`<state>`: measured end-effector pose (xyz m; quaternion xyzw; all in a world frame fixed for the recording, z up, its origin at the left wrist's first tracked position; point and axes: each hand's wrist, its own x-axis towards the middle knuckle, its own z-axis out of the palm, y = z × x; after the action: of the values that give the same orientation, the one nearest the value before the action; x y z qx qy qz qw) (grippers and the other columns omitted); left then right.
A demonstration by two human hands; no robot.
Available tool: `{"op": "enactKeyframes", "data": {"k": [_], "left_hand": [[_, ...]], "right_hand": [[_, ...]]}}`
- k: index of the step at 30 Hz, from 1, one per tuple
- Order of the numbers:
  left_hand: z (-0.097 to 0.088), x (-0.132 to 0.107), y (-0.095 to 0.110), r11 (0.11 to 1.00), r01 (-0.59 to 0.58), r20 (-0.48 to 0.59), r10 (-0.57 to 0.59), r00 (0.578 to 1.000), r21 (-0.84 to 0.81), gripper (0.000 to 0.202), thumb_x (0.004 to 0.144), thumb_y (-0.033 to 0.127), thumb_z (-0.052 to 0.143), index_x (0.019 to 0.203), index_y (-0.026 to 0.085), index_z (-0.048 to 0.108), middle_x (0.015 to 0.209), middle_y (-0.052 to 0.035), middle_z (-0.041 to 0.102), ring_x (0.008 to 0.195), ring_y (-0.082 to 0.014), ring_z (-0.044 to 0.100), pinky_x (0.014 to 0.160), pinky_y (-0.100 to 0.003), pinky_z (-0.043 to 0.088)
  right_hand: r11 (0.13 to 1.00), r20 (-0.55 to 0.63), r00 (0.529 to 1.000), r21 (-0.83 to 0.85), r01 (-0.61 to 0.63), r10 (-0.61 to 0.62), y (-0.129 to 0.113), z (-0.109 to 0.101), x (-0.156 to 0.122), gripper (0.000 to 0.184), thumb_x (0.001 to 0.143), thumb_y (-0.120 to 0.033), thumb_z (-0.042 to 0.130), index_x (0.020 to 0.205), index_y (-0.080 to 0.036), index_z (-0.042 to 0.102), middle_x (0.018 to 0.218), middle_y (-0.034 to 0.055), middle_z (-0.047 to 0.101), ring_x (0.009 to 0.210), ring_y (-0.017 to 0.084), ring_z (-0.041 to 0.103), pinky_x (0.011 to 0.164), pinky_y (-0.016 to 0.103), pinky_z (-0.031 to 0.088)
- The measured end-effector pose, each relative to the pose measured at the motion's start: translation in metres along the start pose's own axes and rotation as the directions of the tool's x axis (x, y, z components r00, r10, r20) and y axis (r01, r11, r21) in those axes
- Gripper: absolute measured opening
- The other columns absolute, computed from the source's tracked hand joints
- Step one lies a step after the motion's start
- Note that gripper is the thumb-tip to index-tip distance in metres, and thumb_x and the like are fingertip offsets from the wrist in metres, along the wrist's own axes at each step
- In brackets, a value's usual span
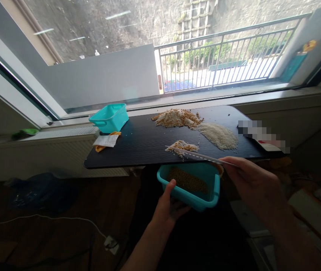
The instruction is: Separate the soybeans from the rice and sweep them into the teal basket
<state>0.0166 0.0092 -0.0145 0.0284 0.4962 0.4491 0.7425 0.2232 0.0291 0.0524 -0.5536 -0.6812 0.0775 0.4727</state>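
My left hand [168, 205] grips the near left side of a turquoise plastic bin [215, 195], thumb over the rim. Brown-yellow beans [187, 180] cover part of its bottom. The bin sits just below the front edge of the dark board [137, 146]. My right hand [252, 175] is closed on a long, thin, pale strip [202, 155], whose exact kind I cannot tell. Its far end reaches a small mixed pile of beans and white grains [183, 146]. Behind lie a larger mixed pile [177, 117] and a heap of white, rice-like grains [219, 136].
At the board's back left stands a second turquoise bin [111, 117], with a white paper [106, 140] and orange-yellow wrapper before it. A partly blurred flat object [269, 145] lies at the right end. A window and radiator [64, 141] are behind; a power strip [111, 244] lies below.
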Motion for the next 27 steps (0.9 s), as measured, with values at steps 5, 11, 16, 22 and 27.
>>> {"op": "enactKeyframes", "data": {"k": [5, 11, 16, 22, 27], "left_hand": [[-0.001, -0.002, 0.002, 1.000, -0.007, 0.009, 0.007, 1.000, 0.007, 0.057, 0.084, 0.049, 0.060, 0.131, 0.018, 0.052, 0.128, -0.0178, 0.059, 0.113, -0.0348, 0.060, 0.080, -0.044, 0.057], [-0.003, -0.001, -0.001, 1.000, -0.006, 0.012, 0.006, 1.000, 0.000, 0.056, 0.083, 0.049, 0.061, 0.130, 0.019, 0.053, 0.127, -0.0166, 0.061, 0.113, -0.0342, 0.060, 0.083, -0.046, 0.057], [-0.004, -0.002, 0.002, 1.000, -0.010, -0.015, 0.010, 1.000, -0.001, 0.057, 0.083, 0.050, 0.061, 0.130, 0.018, 0.053, 0.128, -0.0174, 0.060, 0.112, -0.0347, 0.061, 0.081, -0.045, 0.057], [-0.010, -0.007, 0.010, 0.999, -0.033, -0.050, 0.033, 0.998, -0.002, 0.054, 0.085, 0.050, 0.058, 0.130, 0.020, 0.053, 0.129, -0.0161, 0.060, 0.112, -0.0338, 0.061, 0.080, -0.044, 0.057], [-0.016, -0.009, 0.010, 0.998, -0.061, -0.052, 0.060, 0.997, -0.013, 0.055, 0.084, 0.050, 0.061, 0.129, 0.020, 0.054, 0.125, -0.0159, 0.062, 0.111, -0.0331, 0.061, 0.082, -0.045, 0.056]], "right_hand": [[0.999, 0.007, 0.999, -0.034, 0.043, -0.042, -0.003, -0.002, 0.000, 0.018, 0.087, -0.038, 0.058, 0.097, -0.030, 0.070, 0.093, -0.0013, 0.074, 0.078, 0.017, 0.069, 0.077, 0.031, 0.054], [0.994, -0.037, 0.995, -0.048, 0.093, -0.095, -0.007, -0.007, -0.003, 0.017, 0.087, -0.035, 0.058, 0.097, -0.028, 0.070, 0.094, -0.0001, 0.074, 0.081, 0.016, 0.069, 0.079, 0.030, 0.054], [0.987, 0.018, 0.988, -0.042, 0.155, -0.155, -0.022, -0.001, 0.001, 0.017, 0.088, -0.033, 0.056, 0.095, -0.025, 0.069, 0.092, 0.0022, 0.074, 0.082, 0.017, 0.070, 0.078, 0.031, 0.055], [0.969, 0.102, 0.964, 0.019, 0.245, -0.246, -0.038, 0.017, 0.008, 0.014, 0.089, -0.025, 0.055, 0.094, -0.023, 0.069, 0.095, 0.0025, 0.074, 0.087, 0.015, 0.069, 0.079, 0.027, 0.054], [0.961, 0.152, 0.950, 0.009, 0.276, -0.274, -0.042, 0.006, 0.001, 0.013, 0.089, -0.024, 0.056, 0.095, -0.024, 0.068, 0.094, 0.0004, 0.074, 0.084, 0.013, 0.069, 0.077, 0.024, 0.053]]}}
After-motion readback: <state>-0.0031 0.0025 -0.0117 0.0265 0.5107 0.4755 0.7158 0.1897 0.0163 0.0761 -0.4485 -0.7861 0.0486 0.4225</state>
